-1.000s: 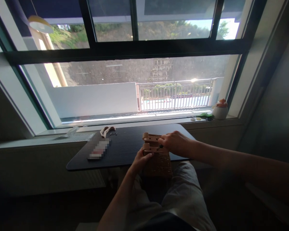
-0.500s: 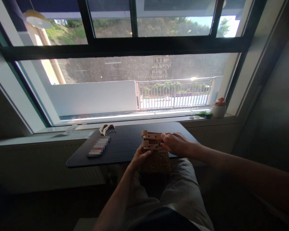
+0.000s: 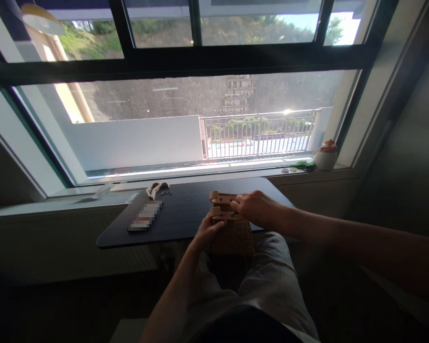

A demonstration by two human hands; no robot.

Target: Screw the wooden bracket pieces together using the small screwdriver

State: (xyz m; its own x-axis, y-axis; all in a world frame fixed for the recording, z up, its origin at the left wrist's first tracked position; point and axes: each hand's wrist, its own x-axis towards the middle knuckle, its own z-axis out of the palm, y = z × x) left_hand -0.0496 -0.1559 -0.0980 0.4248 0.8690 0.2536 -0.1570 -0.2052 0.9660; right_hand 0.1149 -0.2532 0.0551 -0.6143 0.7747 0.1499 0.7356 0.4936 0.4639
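In front of me, over the near table edge and my lap, is a brown box-like piece with a speckled, glinting face. Across its upper part lie two light-brown bracket-like parts, a far one and a near one, each with a rounded end and small dark holes. My left hand grips the left side, its thumb pressed beside the near bracket. My right hand is closed over the brackets' right part, fingertips pinched at the near bracket's holes. What those fingertips hold is too small to tell.
The dark table carries pale and brown curved pieces, several small dark metal bits and a blurred-out flat item. A white jar stands on the windowsill at right. A radiator runs below the window.
My right hand has shifted slightly left and turned, its knuckles now higher over the brackets. My left hand keeps its hold. The view has tilted a little.
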